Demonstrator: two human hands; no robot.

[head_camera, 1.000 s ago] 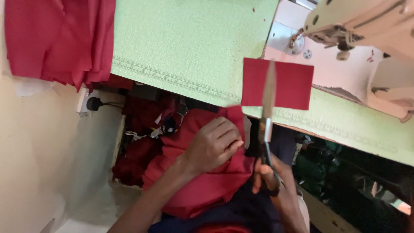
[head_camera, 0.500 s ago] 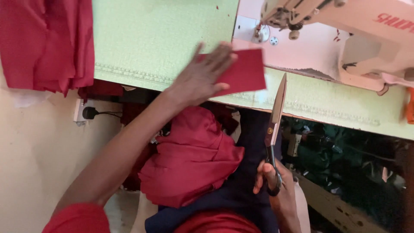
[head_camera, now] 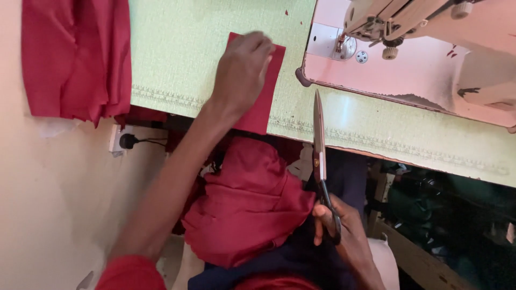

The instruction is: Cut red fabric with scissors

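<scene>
- Your left hand (head_camera: 242,70) presses flat, fingers released, on the red fabric piece (head_camera: 262,91) overhanging the green table's (head_camera: 177,48) near edge.
- Your right hand (head_camera: 344,231) grasps closed scissors (head_camera: 319,156), blades crossing that edge.

**Open table in the middle, blocked at both ends**

Bare green table (head_camera: 177,48) lies between the hanging red cloth (head_camera: 75,56) at its left end and the red patch (head_camera: 264,102). Right of the patch a narrow strip of table runs up to the sewing machine (head_camera: 419,37), which fills the far right. The scissors (head_camera: 319,156) point up across the table's near edge. Bunched red fabric (head_camera: 247,212) fills the lap below.
</scene>
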